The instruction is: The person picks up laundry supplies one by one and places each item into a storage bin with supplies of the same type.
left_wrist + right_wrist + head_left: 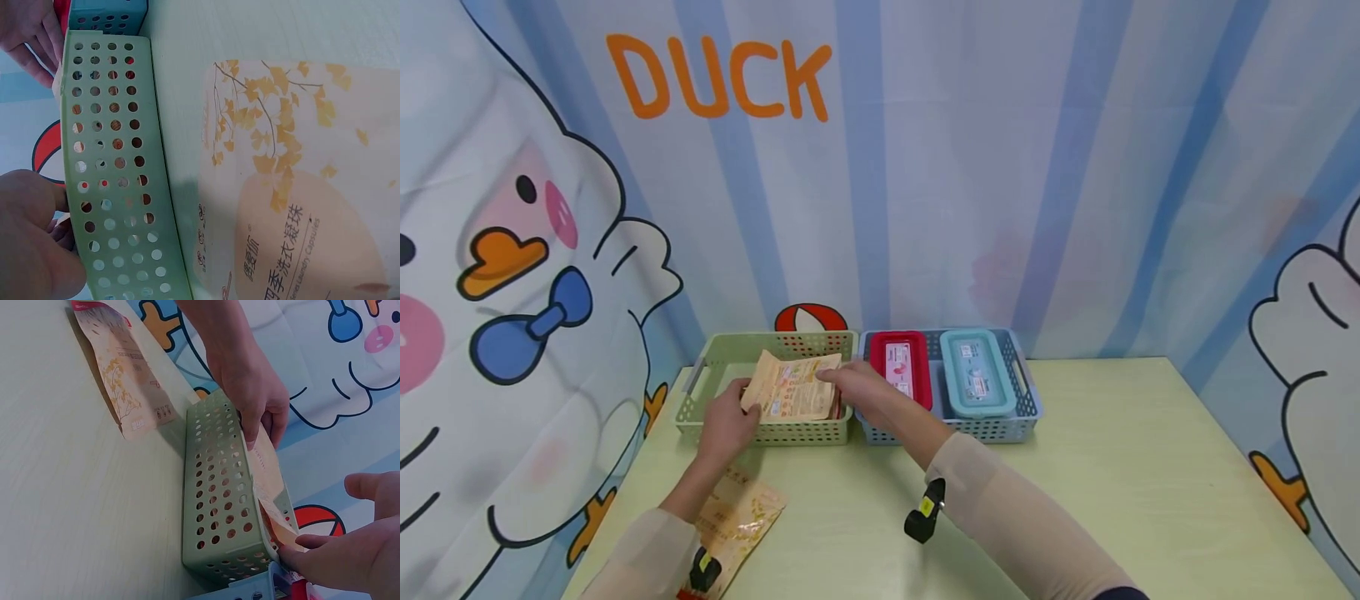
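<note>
A tan laundry-capsule pouch [790,390], printed side up, lies in the green perforated basket [820,433]. At the pouch's left end, my left hand [730,421] grips its edge, thumb over the near side and fingers curled behind. My right hand [861,390] touches the pouch's right end with fairly straight fingers; in the right wrist view the thumb stands apart. What lies beneath the pouch is mostly hidden by the basket wall. A similar pouch [294,181] with yellow ginkgo leaves lies flat on the table, below the left forearm.
Right of the green basket, a blue basket [955,432] touches it. Inside are a red-lidded box [901,371] and a light-blue-lidded box [977,372]. The pale table [1097,467] reaches back to a duck-printed curtain [947,167].
</note>
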A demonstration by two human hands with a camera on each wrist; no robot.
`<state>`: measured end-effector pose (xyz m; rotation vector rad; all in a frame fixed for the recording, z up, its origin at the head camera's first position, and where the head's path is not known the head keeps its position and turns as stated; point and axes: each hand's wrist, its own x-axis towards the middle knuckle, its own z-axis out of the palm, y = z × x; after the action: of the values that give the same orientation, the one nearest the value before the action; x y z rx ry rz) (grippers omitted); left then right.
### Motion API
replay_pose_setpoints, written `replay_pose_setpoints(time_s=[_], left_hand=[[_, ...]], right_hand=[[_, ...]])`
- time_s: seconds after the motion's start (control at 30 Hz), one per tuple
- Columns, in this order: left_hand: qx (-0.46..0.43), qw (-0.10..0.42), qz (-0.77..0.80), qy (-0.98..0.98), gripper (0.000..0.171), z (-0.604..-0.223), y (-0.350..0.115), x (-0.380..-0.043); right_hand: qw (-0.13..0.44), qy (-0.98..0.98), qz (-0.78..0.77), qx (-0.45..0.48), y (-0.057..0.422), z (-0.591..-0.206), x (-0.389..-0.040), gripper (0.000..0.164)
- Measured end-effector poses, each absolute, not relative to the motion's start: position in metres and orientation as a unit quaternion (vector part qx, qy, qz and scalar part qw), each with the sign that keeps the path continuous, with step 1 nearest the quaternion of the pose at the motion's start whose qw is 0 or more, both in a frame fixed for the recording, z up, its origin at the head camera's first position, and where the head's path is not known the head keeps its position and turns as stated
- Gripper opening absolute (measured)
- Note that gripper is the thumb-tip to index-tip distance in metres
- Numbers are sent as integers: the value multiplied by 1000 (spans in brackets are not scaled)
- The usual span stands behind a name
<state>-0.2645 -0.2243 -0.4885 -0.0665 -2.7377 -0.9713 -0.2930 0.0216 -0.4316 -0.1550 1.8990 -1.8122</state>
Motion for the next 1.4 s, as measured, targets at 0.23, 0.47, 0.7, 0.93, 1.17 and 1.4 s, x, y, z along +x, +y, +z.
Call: replay_pose_setpoints(time_s=[0.23, 0.47, 0.7, 0.93, 1.17, 1.4], left_hand=[[-22, 104, -308, -945, 46, -487, -224, -267], [-28, 80, -289, -953, 49, -486, -224, -269], [-30, 65, -263, -962, 49, -486, -224, -271], [-42, 40, -238, -969, 49, -480, -224, -269], [-47, 29, -236, -970, 49, -480, -224, -269], [-36, 4, -240, -970, 57, -478, -218, -273]], right_hand=[[260, 703, -659, -63, 21, -431, -291, 49], [270, 704, -654, -59, 20, -431, -290, 55], [259, 711, -652, -48, 18, -430, -289, 60], [253, 718, -646, -50, 14, -425, -282, 64], [249, 713, -654, -44, 14, -427, -279, 64], [244, 712, -657, -39, 14, -427, -278, 56]])
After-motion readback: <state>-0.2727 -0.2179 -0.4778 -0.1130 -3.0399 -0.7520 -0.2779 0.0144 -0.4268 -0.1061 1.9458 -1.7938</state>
